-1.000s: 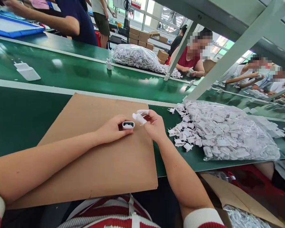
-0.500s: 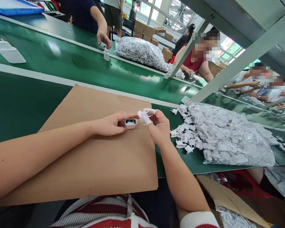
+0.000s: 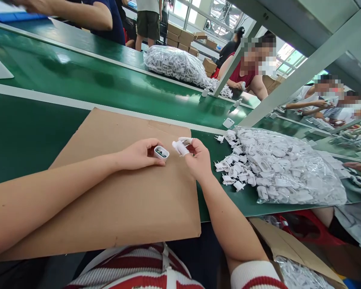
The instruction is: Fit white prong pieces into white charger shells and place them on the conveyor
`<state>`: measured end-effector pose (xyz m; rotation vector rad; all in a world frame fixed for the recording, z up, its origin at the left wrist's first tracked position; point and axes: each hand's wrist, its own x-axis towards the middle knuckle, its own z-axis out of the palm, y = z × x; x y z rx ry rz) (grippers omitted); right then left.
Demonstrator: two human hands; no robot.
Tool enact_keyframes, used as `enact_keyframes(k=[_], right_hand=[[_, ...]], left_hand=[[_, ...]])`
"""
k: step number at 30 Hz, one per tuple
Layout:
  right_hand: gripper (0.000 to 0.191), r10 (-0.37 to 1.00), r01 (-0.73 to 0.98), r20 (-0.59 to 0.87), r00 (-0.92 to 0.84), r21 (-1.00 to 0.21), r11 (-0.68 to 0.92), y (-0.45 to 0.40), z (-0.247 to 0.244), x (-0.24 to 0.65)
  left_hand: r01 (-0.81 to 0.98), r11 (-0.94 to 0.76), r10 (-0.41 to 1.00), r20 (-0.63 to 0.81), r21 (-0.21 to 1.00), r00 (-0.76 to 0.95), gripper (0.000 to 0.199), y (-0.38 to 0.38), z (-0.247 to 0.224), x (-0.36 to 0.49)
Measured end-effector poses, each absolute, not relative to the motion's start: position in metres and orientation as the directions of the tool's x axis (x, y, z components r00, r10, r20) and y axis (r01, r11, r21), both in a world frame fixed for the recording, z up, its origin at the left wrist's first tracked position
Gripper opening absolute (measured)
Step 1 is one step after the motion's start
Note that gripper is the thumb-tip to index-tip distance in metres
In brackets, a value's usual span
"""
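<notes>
Head view: casing [image 3: 161, 153] opens toward camera, mouth's length sloping down-right.

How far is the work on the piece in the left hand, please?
Partway, I judge. Looks done: parts sit inside the case. In hand: the left hand holds that case; whether the right hand pinches anything is unclear. Seemingly left: the case's end is open, and many white pieces lie by the full bag.

Factory assembly line: long green tabletop [image 3: 117, 86], clear plastic bags of white plug parts [image 3: 289, 168], several seated workers [image 3: 249, 74] handling small pieces.
</notes>
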<state>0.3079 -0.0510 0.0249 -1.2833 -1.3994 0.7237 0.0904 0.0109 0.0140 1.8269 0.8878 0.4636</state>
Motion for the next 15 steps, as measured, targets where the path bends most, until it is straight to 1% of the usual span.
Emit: enact_keyframes(k=[1,3,5,7,9,12,15], right_hand=[[0.022,0.927,0.381,0.363,0.096,-0.874,0.302,-0.053,0.026,0.306],[0.021,0.873,0.509,0.488,-0.001,-0.751,0.420,-0.058,0.028,0.301],[0.022,0.828,0.611,0.553,-0.093,-0.625,0.486,-0.061,0.028,0.296],[0.022,0.812,0.691,0.561,-0.160,-0.524,0.498,-0.061,0.027,0.290],[0.021,0.818,0.745,0.537,-0.206,-0.455,0.487,-0.059,0.026,0.286],[0.024,0.826,0.780,0.497,-0.266,-0.393,0.488,-0.055,0.024,0.282],[0.025,0.817,0.792,0.477,-0.323,-0.337,0.510,-0.052,0.026,0.281]], left_hand=[[0.372,-0.204,0.788,-0.073,0.905,0.611,0.052,0.009,0.013,0.093],[0.397,-0.208,0.851,-0.035,0.894,0.524,0.053,0.005,0.011,0.098],[0.407,-0.227,0.872,-0.003,0.885,0.490,0.051,0.002,0.009,0.103],[0.413,-0.249,0.876,0.022,0.876,0.482,0.047,0.000,0.009,0.105],[0.404,-0.264,0.874,0.040,0.876,0.483,0.045,0.000,0.008,0.105],[0.378,-0.288,0.864,0.069,0.880,0.499,0.044,0.002,0.007,0.105],[0.390,-0.317,0.859,0.087,0.865,0.505,0.043,0.003,0.004,0.105]])
